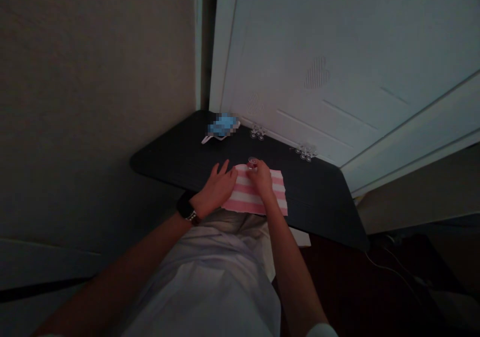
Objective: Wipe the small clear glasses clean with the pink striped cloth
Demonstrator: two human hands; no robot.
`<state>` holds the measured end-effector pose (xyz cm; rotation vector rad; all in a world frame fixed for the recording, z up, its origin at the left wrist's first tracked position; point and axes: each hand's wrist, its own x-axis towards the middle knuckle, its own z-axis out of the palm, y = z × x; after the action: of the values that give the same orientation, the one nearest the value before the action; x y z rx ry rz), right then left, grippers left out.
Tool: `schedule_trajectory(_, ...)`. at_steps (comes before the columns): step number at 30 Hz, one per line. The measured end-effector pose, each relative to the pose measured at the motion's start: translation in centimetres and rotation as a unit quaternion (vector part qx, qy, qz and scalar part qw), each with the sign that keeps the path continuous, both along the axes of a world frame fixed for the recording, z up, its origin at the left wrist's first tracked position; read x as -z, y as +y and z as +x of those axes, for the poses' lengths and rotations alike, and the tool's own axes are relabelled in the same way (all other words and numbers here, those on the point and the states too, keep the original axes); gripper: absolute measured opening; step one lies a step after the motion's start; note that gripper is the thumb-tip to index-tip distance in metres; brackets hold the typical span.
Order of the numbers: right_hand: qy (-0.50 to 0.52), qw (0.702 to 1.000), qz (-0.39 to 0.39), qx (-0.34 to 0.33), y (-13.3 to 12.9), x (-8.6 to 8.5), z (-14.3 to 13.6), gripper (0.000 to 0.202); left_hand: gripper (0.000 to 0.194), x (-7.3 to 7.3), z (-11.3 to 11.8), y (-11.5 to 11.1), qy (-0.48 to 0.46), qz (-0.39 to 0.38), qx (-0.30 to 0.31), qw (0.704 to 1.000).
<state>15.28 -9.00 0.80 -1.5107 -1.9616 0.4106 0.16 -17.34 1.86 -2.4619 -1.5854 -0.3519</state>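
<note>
1. Clear, plastic-looking piece (252, 161): located at the far edge of the striped cloth, gripped in the right hand (262, 178), fingers closed around it.
2. Pink-and-white striped cloth (247, 205): lies on the black table (322, 202) near its front edge. Left hand (218, 188) rests at the cloth's left side, fingers spread, apparently steadying it.
3. Progress, judged: handling is under way, with one piece at the cloth. Similar clear pieces sit beyond in a left cluster (257, 132) and a right cluster (306, 152), both near the white panel (277, 67). Cannot tell which cluster, if either, is finished and which is left.
4. Blue-and-white item (223, 126): far left of table, apart from both hands; surface pixelated, any print unreadable.
5. Writing: none legible. Dark watch (185, 208) on left wrist shows no readable brand; panel carries heart-shaped relief only, plus plain lines.
</note>
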Motion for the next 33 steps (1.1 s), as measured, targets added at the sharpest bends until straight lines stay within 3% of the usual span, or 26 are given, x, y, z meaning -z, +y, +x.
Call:
schedule_trajectory(8,-0.002,0.996,-0.016,0.090,0.5,0.7,9.5,0.023,0.044,0.1,0.5,0.2,-0.007,-0.017,-0.026,0.999)
schedule_trajectory(12,0.003,0.994,-0.020,0.109,0.8,0.8,11.3,0.030,0.045,0.1,0.4,0.2,-0.022,-0.031,-0.024,0.999)
schedule_trajectory(16,0.027,0.994,-0.012,0.101,0.0,0.5,10.2,0.027,0.051,1.1,-0.2,0.9,-0.046,-0.060,-0.017,0.997)
schedule_trajectory(21,0.073,0.996,-0.007,0.050,-4.4,0.0,6.8,0.022,0.051,2.2,-1.0,2.3,-0.080,-0.076,-0.010,0.994)
schedule_trajectory(26,0.083,0.996,-0.008,0.018,-8.3,0.7,4.5,0.023,0.033,1.3,-1.7,1.0,-0.122,-0.057,-0.034,0.990)
schedule_trajectory(30,0.074,0.997,-0.009,0.012,-8.6,0.9,4.3,0.027,0.033,0.4,-2.3,-1.0,-0.146,-0.063,-0.046,0.986)
schedule_trajectory(33,0.064,0.998,-0.010,0.012,-8.2,0.7,4.3,0.028,0.031,0.5,-2.3,-1.4,-0.153,-0.061,-0.053,0.985)
